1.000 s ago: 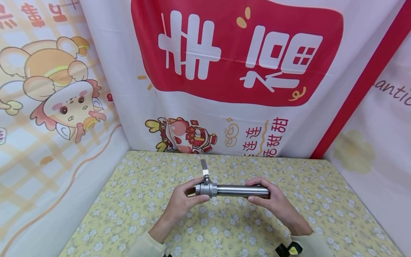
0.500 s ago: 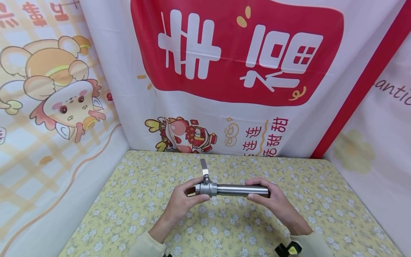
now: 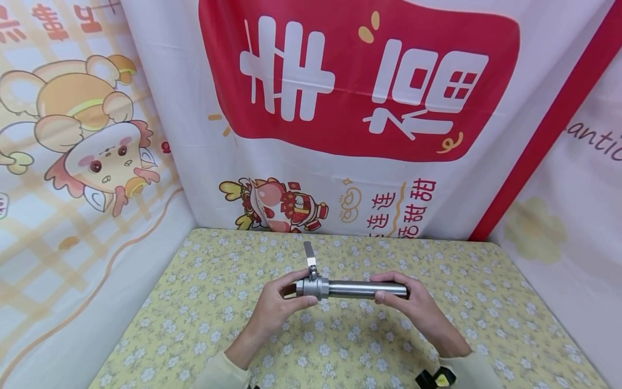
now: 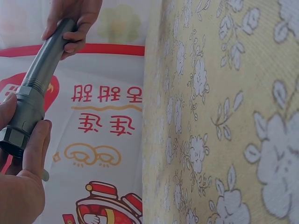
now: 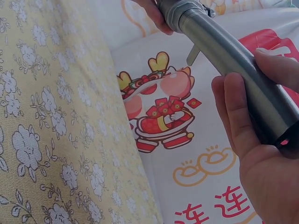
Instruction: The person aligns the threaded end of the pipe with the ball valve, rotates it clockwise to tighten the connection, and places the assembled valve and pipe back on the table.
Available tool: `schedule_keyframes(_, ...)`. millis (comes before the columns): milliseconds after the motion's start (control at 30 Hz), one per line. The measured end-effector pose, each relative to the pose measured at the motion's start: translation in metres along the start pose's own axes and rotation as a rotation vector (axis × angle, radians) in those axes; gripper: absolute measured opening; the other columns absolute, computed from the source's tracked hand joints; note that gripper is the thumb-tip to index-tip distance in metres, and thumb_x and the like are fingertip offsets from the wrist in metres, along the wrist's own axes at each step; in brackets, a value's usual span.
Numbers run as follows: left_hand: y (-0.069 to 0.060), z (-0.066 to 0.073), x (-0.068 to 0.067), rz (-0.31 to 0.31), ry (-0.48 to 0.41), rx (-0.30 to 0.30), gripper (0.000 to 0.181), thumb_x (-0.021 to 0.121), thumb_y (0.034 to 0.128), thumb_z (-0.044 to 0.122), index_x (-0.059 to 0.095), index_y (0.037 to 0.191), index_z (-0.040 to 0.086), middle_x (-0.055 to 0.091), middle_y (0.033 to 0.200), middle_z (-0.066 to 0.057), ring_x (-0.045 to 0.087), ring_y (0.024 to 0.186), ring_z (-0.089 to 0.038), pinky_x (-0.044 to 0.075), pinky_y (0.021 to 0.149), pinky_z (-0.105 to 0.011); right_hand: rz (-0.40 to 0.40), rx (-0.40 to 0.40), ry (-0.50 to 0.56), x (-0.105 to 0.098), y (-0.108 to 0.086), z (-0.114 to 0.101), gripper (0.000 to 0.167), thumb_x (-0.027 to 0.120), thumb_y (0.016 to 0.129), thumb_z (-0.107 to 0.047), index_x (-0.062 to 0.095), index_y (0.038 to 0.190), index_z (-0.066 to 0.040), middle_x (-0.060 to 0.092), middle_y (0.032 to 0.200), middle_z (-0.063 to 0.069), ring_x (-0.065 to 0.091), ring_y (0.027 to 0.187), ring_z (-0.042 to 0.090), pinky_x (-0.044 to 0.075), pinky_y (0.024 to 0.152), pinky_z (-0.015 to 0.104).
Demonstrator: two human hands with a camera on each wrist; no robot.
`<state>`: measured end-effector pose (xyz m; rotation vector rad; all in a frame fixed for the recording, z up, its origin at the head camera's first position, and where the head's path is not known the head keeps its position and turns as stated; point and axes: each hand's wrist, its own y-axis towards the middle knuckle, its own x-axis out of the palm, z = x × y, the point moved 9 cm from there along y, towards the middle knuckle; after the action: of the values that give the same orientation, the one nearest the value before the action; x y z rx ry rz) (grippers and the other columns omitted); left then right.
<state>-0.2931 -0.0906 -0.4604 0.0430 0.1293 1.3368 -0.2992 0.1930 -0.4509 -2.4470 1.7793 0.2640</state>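
My left hand [image 3: 276,303] gripped the steel ball valve [image 3: 313,287], thumb and fingers on opposite sides of its body, while my right hand [image 3: 419,300] clasped the far end of the metal pipe [image 3: 351,289]. The pipe's threaded end met the valve's hex collar [image 3: 324,288], some thread showing. I held both above the floral tablecloth [image 3: 316,351], the lever handle [image 3: 309,254] pointing away from me.
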Motion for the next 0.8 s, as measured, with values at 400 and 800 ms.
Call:
schedule_keyframes(400, -0.0005, -0.0017, 0.0010, -0.001, -0.005, -0.011, 0.064, 0.091, 0.0908, 0.017, 0.067, 0.150, 0.016, 0.065, 0.146, -0.020, 0.070, 0.116, -0.028, 0.067, 0.087, -0.030, 0.009, -0.036, 0.012, 0.0001, 0.0008, -0.0021, 0.037, 0.073, 0.107, -0.021, 0.070, 0.137, -0.002, 0.068, 0.138, 0.018, 0.078, 0.109, 0.022, 0.067, 0.096, 0.040)
schedule_keyframes(800, -0.0003, -0.0013, 0.0008, 0.004, 0.000, -0.006, 0.063, 0.091, 0.0908, 0.017, 0.068, 0.149, 0.015, 0.065, 0.146, -0.020, 0.070, 0.115, -0.028, 0.067, 0.086, -0.029, -0.038, -0.058, 0.001, 0.0043, -0.0003, -0.0015, 0.043, 0.075, 0.105, -0.017, 0.062, 0.144, -0.004, 0.060, 0.147, 0.021, 0.073, 0.113, 0.022, 0.066, 0.091, 0.036)
